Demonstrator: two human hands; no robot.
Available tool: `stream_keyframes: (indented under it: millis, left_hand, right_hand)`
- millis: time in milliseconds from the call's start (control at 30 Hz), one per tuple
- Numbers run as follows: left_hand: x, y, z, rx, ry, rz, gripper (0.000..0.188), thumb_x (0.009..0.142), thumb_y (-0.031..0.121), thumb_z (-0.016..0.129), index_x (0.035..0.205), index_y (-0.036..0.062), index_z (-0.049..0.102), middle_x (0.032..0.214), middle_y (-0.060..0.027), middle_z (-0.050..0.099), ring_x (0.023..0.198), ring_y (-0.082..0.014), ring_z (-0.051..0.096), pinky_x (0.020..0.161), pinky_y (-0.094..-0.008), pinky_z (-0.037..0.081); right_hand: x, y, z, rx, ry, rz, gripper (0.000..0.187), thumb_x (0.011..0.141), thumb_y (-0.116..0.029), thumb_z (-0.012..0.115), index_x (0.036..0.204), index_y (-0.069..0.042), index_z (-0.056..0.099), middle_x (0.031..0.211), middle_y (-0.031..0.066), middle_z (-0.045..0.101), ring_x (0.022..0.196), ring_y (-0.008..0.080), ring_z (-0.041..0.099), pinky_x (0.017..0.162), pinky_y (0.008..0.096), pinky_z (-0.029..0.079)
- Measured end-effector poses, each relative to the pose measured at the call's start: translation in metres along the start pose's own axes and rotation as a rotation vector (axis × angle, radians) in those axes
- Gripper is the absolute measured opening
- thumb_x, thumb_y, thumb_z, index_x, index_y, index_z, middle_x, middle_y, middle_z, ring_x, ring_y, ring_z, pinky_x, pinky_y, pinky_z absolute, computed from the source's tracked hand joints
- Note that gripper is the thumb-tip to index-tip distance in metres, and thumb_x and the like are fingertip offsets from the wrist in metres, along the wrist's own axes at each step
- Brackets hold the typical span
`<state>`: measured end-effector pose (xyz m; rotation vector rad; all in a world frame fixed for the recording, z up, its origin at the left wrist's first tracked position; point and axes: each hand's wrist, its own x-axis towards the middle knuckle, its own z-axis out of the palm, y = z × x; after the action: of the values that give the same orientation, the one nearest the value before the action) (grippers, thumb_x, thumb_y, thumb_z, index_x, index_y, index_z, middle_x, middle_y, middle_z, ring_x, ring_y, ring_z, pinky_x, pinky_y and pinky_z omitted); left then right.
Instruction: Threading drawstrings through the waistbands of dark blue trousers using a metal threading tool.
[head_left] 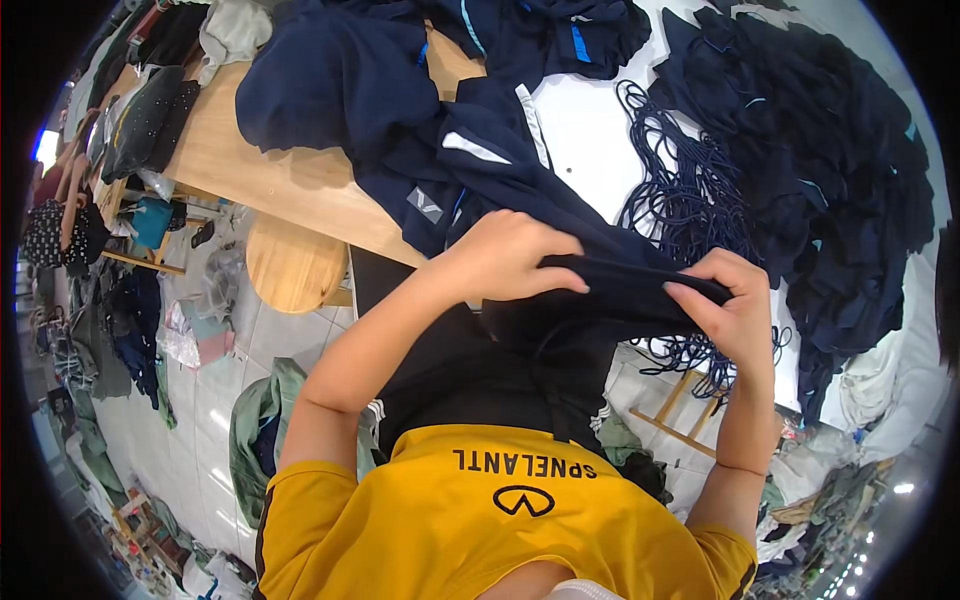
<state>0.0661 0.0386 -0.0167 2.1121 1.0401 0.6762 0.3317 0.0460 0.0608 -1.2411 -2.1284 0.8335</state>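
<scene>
A dark navy garment stretches between my two hands above my lap, and the rest of it runs up onto the table. My left hand is closed on its cloth, with the thumb towards the right. On the other side, my right hand pinches the garment's edge between thumb and fingers. The cloth between them is pulled fairly taut. Beyond my left hand lie navy folds with a white panel and a grey patch. Some fingertips are hidden by the cloth.
A tangle of navy cords hangs over the white table; a big heap of navy garments lies right of it. A wooden tabletop and round stool are on the left. Another person is at far left.
</scene>
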Motion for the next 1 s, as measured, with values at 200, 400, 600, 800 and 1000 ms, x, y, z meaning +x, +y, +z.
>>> stream_keyframes:
  millis: [200, 400, 600, 800, 1000]
  left_hand:
    - [-0.017, -0.014, 0.029, -0.42, -0.1, -0.089, 0.039, 0.079, 0.035, 0.074, 0.096, 0.0013, 0.068, 0.078, -0.0145, 0.067, 0.068, -0.0295, 0.063, 0.062, -0.0337, 0.046]
    - [-0.016, 0.005, 0.025, -0.333, -0.043, -0.061, 0.033, 0.078, 0.03, 0.074, 0.09, -0.0006, 0.067, 0.073, -0.0148, 0.064, 0.066, -0.0307, 0.063, 0.061, -0.0337, 0.046]
    - [-0.028, 0.002, 0.051, -0.072, 0.512, 0.052, 0.021, 0.069, 0.013, 0.072, 0.087, 0.0037, 0.066, 0.075, -0.0089, 0.065, 0.069, -0.0278, 0.063, 0.061, -0.0364, 0.045]
    - [-0.073, -0.03, -0.072, 0.887, 0.755, 0.113, 0.021, 0.061, 0.008, 0.073, 0.08, 0.0122, 0.064, 0.067, 0.0002, 0.055, 0.06, -0.0173, 0.052, 0.056, -0.0323, 0.038]
    - [-0.002, -0.003, -0.064, 0.733, 0.625, 0.655, 0.018, 0.059, 0.014, 0.067, 0.077, 0.0147, 0.066, 0.066, 0.0041, 0.053, 0.057, -0.0135, 0.049, 0.053, -0.0287, 0.038]
  right_hand:
    - [0.002, 0.014, 0.003, 0.154, 0.058, -0.039, 0.023, 0.059, 0.005, 0.054, 0.063, -0.002, 0.032, 0.081, 0.0077, 0.048, 0.071, 0.0136, 0.044, 0.063, 0.024, 0.036]
    - [0.013, -0.002, 0.023, 0.196, -0.079, -0.135, 0.021, 0.063, 0.003, 0.057, 0.072, -0.002, 0.04, 0.107, 0.0148, 0.054, 0.095, 0.0239, 0.054, 0.086, 0.0299, 0.043]
    - [0.014, -0.019, 0.055, 0.102, -0.168, -0.089, 0.109, 0.056, -0.018, 0.087, 0.147, -0.009, 0.027, 0.152, 0.0222, 0.016, 0.133, 0.04, 0.038, 0.108, 0.0447, 0.033]
    - [-0.02, 0.079, 0.06, -0.628, 0.009, 0.228, 0.107, 0.059, 0.014, 0.069, 0.15, -0.011, 0.019, 0.153, 0.0232, 0.014, 0.128, 0.0476, 0.038, 0.094, 0.049, 0.046]
    - [-0.019, 0.006, 0.056, -0.299, 0.191, -0.668, 0.086, 0.068, -0.029, 0.084, 0.137, -0.013, 0.035, 0.141, 0.0301, 0.034, 0.128, 0.0526, 0.036, 0.104, 0.0674, 0.021]
